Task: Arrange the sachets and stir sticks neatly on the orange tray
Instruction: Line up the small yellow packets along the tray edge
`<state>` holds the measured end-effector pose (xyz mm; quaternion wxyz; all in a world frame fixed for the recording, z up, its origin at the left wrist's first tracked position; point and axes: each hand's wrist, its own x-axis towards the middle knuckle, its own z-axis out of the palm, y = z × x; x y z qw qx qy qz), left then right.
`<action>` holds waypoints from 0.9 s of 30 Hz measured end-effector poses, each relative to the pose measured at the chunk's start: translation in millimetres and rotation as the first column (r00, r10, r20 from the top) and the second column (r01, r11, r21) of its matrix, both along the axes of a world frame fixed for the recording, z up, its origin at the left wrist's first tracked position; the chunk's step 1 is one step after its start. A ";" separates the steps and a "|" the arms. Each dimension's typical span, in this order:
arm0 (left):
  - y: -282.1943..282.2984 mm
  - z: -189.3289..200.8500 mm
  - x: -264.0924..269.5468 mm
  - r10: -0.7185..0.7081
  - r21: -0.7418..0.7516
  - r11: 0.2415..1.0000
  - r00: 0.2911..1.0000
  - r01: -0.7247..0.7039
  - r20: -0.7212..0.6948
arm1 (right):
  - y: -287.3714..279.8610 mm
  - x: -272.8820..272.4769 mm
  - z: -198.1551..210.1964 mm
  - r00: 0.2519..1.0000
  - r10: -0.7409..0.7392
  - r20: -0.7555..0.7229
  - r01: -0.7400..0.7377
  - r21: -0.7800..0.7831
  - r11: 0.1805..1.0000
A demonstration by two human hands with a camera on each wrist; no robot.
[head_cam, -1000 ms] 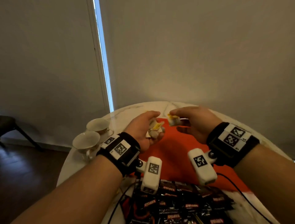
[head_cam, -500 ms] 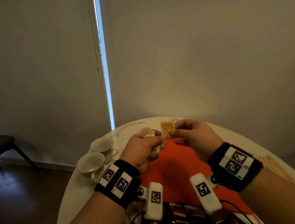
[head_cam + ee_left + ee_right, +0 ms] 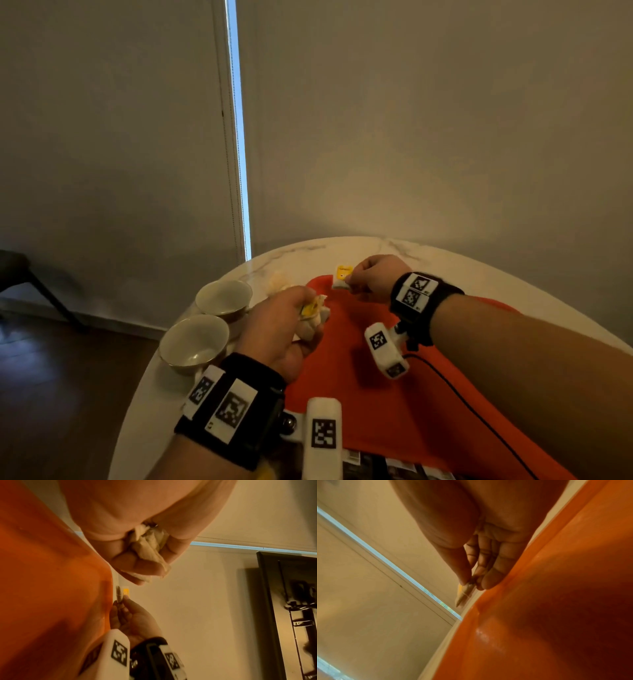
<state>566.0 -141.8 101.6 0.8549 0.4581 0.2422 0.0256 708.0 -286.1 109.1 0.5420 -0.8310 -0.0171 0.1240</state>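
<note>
Two cups stand on the bench just left of my left hand, one nearer me, one farther. My left hand is curled round a crumpled bunch of sachets, pale paper with a yellow patch, held above the left part of the orange tray; from the left wrist the bunch shows wedged between thumb and folded fingers. Ahead and to the right, my right hand pinches a single sachet between thumb and fingertips, its yellow label turned up, at the tray's far edge; whether it touches the tray I cannot tell. The right wrist view shows this sachet edge-on, just beside the tray rim. Below my wrists, at the tray's near edge, dark packets lie partly in view.
</note>
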 end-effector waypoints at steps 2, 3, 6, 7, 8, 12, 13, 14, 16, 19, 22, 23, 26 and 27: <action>0.1 -3.2 0.7 -0.005 -0.005 1.000 1.000 0.005 -0.012 | 11.3 9.2 -8.2 1.000 0.004 0.012 -0.004 -0.055 0.998; -0.4 -4.8 0.4 -0.010 -0.007 1.000 1.000 0.010 -0.015 | 16.1 12.8 -11.6 1.000 0.001 0.015 0.001 -0.073 0.997; -2.7 -7.5 0.9 -0.014 0.002 1.000 1.000 0.014 -0.028 | 29.5 17.9 -19.1 0.999 -0.009 -0.032 0.007 -0.079 0.997; -2.9 -7.5 0.6 -0.014 0.005 1.000 0.999 0.014 -0.030 | 32.4 20.3 -21.8 0.999 -0.014 -0.048 0.010 -0.080 0.997; -3.1 -7.6 0.7 -0.014 0.009 1.000 0.999 0.014 -0.033 | 34.0 21.0 -22.7 0.998 -0.015 -0.059 0.010 -0.087 0.996; -5.1 -6.9 -0.7 -0.009 0.030 0.999 0.998 0.011 -0.059 | 31.5 26.0 -25.0 0.999 -0.001 -0.052 -0.004 -0.097 0.995; -5.7 -6.2 -1.3 -0.009 0.033 0.999 0.998 0.011 -0.059 | 29.9 27.6 -25.8 0.997 -0.005 -0.078 0.000 -0.061 0.998; -5.9 -6.0 -1.3 -0.010 0.035 0.999 0.998 0.012 -0.057 | 28.7 28.4 -27.1 0.994 -0.008 -0.105 0.006 -0.024 1.000; -6.1 -5.3 -2.2 -0.016 0.023 1.000 0.999 0.017 -0.043 | 26.6 31.0 -31.5 0.994 -0.013 -0.105 0.012 -0.012 1.000; -5.3 -5.3 -3.4 -0.014 0.006 1.000 1.000 0.014 -0.021 | 22.4 33.0 -36.4 0.997 -0.015 -0.072 0.015 0.004 1.000; -5.6 -3.5 -6.1 -0.038 0.008 0.999 0.999 0.038 -0.015 | 18.2 25.9 -26.2 0.997 0.008 -0.073 -0.004 0.055 0.998; -5.5 -2.3 -7.2 -0.045 0.007 0.999 0.999 0.045 -0.011 | 16.6 19.5 -18.5 0.998 0.019 -0.052 -0.014 0.087 0.996; -5.9 -1.2 -6.9 -0.074 0.031 0.997 0.997 0.074 0.001 | 12.8 -14.0 13.2 0.985 0.158 0.062 -0.167 0.189 0.968; -6.4 -1.1 -6.7 -0.089 0.045 0.995 0.996 0.088 0.009 | 11.3 -27.4 23.2 0.966 0.245 0.084 -0.258 0.210 0.943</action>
